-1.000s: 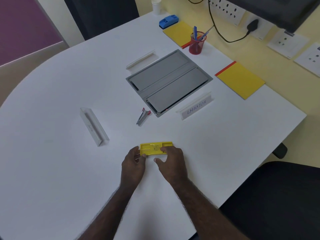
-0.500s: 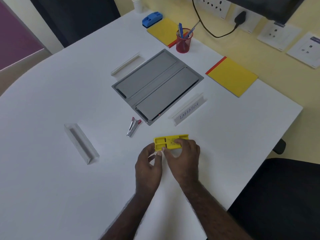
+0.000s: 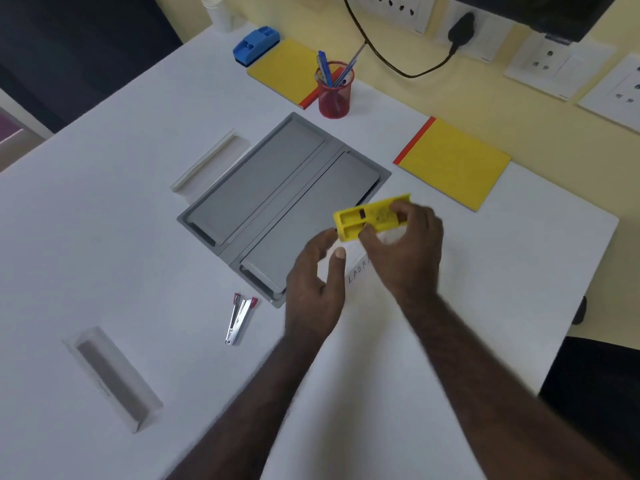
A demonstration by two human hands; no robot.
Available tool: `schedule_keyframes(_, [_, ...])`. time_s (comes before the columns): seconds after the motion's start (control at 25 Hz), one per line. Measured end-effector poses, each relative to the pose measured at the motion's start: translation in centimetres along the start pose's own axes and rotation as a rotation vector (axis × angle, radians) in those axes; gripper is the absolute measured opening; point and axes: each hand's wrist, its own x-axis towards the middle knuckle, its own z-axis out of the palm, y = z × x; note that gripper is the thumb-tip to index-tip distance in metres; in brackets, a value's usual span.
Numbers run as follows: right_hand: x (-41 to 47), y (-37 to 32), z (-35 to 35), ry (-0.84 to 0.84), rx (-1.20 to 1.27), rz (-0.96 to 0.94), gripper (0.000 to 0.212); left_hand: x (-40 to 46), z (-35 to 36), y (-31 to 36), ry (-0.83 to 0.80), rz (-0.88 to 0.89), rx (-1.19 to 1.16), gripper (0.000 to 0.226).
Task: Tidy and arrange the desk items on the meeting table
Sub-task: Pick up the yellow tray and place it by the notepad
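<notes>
My right hand point(image 3: 405, 251) grips a small yellow plastic holder point(image 3: 363, 218) with compartments, lifted off the white table point(image 3: 104, 237) above a name stand marked in blue letters point(image 3: 358, 271), which my hands mostly hide. My left hand point(image 3: 317, 278) hovers just left of the holder with fingers apart, holding nothing. A silver stapler point(image 3: 240, 318) lies to the left of my left wrist. A red mesh pen cup point(image 3: 334, 90) with pens stands at the back.
A grey flap cover point(image 3: 277, 199) is set into the table's middle. Two yellow notepads point(image 3: 453, 162) point(image 3: 287, 69) lie at the back and right, a blue duster point(image 3: 256, 45) beside the far one. Clear name stands point(image 3: 114, 372) point(image 3: 207, 161) lie left. A black cable point(image 3: 398, 60) hangs from wall sockets.
The yellow holder has been lifted off the table and carried forward and right by my right hand. My left hand has let go of it and opened.
</notes>
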Motion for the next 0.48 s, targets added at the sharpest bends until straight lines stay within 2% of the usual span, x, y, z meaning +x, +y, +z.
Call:
schedule_keyframes(0.2, [10.0,3.5,3.6,-0.102,-0.007,-0.113,0.049,4.2,-0.2,-6.8,-0.086,0.032,0.367,0.04])
schedule_keyframes(0.36, [16.1,6.8,6.1,-0.265,-0.073,-0.143,0.054,4.7,-0.4,-10.9,-0.109,-0.023,0.539,0.046])
schedule_keyframes(0.48, [19.5,8.4,7.8,-0.362,-0.093,-0.153,0.053,4.6,0.4,-12.0,-0.081,0.051,0.635,0.045])
